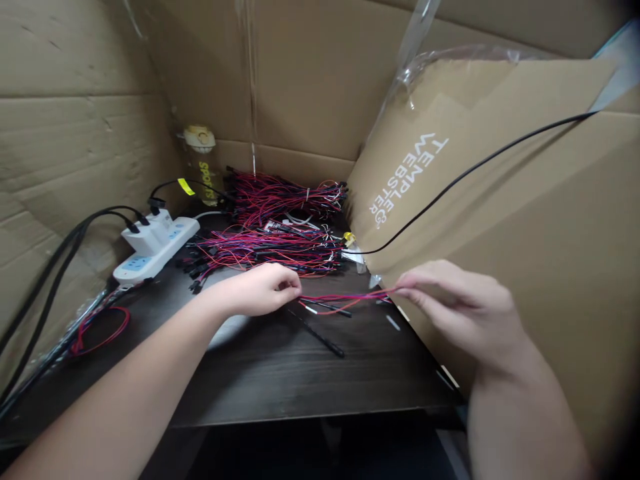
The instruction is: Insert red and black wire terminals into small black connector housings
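Note:
My left hand (273,288) is closed in a pinch on the left end of a thin strand of red and purple wires (345,297). Thumb and fingers of my right hand (457,303) grip the same wires farther right, and the strand runs nearly level between both hands. Below it, a black rod-like piece (323,339) slants across the dark tabletop; its left end passes near my left hand. Behind my left hand lies a bundle of red, purple and black wires (270,250) with black connectors. The wire ends inside my fingers are hidden.
A second wire bundle (285,199) lies farther back. At the left stands a white power strip (157,247) with plugged-in black cables. A clear bottle with a yellow lid (200,140) is behind it. Cardboard walls (300,80) enclose the table (300,393); a black cable (450,187) crosses the right one.

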`<state>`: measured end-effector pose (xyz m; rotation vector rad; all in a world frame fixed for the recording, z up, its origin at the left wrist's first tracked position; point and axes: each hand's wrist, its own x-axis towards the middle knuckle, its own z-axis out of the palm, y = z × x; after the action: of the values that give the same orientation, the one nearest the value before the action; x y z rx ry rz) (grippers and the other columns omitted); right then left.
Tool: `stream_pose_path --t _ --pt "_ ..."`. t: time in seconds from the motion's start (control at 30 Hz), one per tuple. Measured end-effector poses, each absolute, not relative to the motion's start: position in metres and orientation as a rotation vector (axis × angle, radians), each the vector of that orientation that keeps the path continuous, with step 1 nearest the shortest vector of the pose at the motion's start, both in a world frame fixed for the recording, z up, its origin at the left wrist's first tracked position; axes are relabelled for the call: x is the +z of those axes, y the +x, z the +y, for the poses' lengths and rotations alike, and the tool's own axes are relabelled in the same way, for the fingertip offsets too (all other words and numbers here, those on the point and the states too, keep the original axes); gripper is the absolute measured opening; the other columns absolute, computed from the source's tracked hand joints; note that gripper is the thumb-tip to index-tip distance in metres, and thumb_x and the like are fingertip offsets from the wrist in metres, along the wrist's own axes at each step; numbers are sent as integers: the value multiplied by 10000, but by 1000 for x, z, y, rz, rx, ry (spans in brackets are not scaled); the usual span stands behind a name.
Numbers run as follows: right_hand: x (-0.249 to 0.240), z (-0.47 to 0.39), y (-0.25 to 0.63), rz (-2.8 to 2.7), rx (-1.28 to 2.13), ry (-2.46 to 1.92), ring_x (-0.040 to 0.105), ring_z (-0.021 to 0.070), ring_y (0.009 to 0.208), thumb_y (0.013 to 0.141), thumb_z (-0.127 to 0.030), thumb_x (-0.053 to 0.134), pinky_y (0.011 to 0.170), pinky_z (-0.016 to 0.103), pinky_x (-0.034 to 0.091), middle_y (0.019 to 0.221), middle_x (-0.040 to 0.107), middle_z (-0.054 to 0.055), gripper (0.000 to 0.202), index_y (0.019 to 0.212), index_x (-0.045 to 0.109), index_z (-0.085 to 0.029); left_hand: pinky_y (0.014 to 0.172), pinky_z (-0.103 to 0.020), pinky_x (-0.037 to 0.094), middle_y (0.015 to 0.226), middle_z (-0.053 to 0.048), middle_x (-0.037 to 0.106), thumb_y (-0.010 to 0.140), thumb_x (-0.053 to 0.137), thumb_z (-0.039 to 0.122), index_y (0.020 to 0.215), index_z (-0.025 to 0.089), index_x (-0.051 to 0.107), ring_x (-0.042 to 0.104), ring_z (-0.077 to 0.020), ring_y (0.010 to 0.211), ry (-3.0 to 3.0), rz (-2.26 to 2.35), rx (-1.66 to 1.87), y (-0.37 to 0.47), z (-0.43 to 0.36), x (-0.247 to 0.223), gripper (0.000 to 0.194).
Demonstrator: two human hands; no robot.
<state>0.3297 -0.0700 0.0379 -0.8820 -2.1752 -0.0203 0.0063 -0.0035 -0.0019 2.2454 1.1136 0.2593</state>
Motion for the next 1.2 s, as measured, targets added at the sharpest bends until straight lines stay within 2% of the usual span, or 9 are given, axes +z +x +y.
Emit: stream_pose_path --t 0.13,0.3,0.4,0.63,0.77,0.83,0.93,1.07,1.2 --pt "58 -53 310 -1730 89 -793 687 123 666 836 -198 831 611 240 538 764 747 -11 89 873 773 -254 684 -279 430 852 -22 693 984 498 398 900 172 675 599 -168 757 2148 1081 285 1 0 2 299" --pt "58 -12 284 -1646 421 -834 671 112 623 789 -298 878 574 221 535 719 736 15 147 800 766 -204 940 -286 462 1066 -47 712 1044 420 424 1022 167 688 625 -179 1014 2044 795 464 -3 2 1 371" --pt "48 6 277 -1582 655 -809 654 101 631 747 -355 909 590 212 529 708 721 15 226 799 762 -192 915 -285 472 1081 -58 695 1027 481 469 1068 167 672 610 -181 999 1996 719 469 -1 -1 1 360" --pt "34 8 269 -1139 1079 -549 388 42 513 657 -379 951 539 204 403 598 534 -61 352 735 661 -195 866 -278 485 1040 -67 679 977 582 434 1060 158 658 596 -173 948 1906 668 365 0 1 -5 298" --pt "37 0 266 -1086 1100 -553 314 54 523 653 -388 926 536 228 372 600 435 -73 405 720 572 -203 766 -249 496 940 -44 663 913 659 363 1048 157 641 591 -146 821 1881 681 280 2 2 -9 247" --pt "37 -2 266 -1090 1095 -602 296 60 528 645 -409 911 533 241 357 607 404 -74 424 723 544 -211 673 -224 469 864 -26 641 881 683 363 1032 156 649 565 -131 742 1841 678 239 3 1 -8 258" --pt "34 1 269 -1088 1064 -677 284 60 514 677 -418 864 522 249 337 618 367 -81 411 748 511 -218 633 -217 434 824 -32 645 845 704 391 948 154 697 549 -130 717 1754 670 245 1 0 -4 259" --pt "27 7 275 -1005 989 -709 302 59 487 739 -409 809 509 247 334 616 347 -94 361 819 512 -220 660 -264 464 731 -60 625 796 746 539 772 144 693 562 -168 707 1647 646 458 -8 2 0 399" --pt "26 6 274 -972 1035 -682 312 63 487 743 -407 793 513 248 338 605 325 -97 362 798 488 -219 775 -328 508 751 -104 677 805 759 558 768 139 736 623 -227 793 1660 555 527 -14 4 1 421"
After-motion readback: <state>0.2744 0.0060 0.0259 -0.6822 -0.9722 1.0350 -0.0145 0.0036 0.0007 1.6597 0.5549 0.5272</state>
